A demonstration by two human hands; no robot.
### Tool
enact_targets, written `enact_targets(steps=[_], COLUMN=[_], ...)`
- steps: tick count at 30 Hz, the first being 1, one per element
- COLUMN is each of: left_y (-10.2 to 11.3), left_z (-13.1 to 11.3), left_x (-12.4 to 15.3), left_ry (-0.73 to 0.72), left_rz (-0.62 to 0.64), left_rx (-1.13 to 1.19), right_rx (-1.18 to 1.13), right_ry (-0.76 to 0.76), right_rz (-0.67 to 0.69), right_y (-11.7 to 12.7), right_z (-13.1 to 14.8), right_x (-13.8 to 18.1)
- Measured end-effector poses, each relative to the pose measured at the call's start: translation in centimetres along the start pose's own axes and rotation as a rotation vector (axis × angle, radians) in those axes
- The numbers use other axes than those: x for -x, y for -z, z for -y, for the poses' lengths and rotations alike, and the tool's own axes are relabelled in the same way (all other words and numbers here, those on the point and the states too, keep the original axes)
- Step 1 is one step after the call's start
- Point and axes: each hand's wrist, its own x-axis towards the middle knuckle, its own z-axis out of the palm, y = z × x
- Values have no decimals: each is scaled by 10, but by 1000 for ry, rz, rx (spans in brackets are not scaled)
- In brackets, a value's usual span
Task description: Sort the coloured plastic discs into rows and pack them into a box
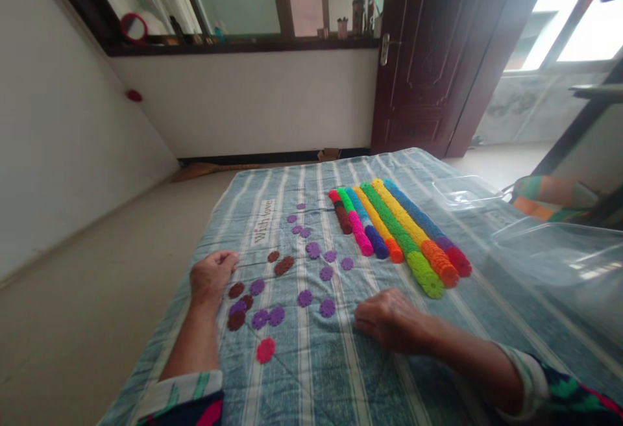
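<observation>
My left hand (212,276) is at the cloth's left side, thumb and fingertips pinched together. A thin dark cord (253,263) runs from these fingertips toward several brown notched discs (284,265). Just below this hand lie more brown discs (236,320), mixed with purple notched discs (257,287). To the right of the loose purple pieces, my right hand (387,319) rests low over the cloth, its fingers curled closed; whatever they may hold is hidden. Between the forearms, closer to me, lies a red flower-shaped disc (265,350).
Long rows of tightly stacked coloured discs (389,218) lie side by side at right. Beyond them are clear plastic containers (467,191). A striped blue-grey cloth (335,374) covers the surface. Behind stand a white wall (253,101) and a dark red door (423,56).
</observation>
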Motion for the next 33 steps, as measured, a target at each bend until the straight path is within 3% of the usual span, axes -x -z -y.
enact_targets(steps=[7,14,24,33], left_y=[4,0,0,-7], left_z=[-9,-23,-43,-71], left_x=[8,20,36,50], left_ry=[9,-75,-158,-368], left_rz=[2,68,231,296], left_rx=[54,30,23,-326], right_rx=[-284,-516,-568,-545], right_ry=[-74,-151,-176,-181], right_rz=[-69,-97,-114,-100], right_y=[-10,-14,-10,-10], right_z=[-7,-14,-13,-14], right_x=[-1,1,1,1])
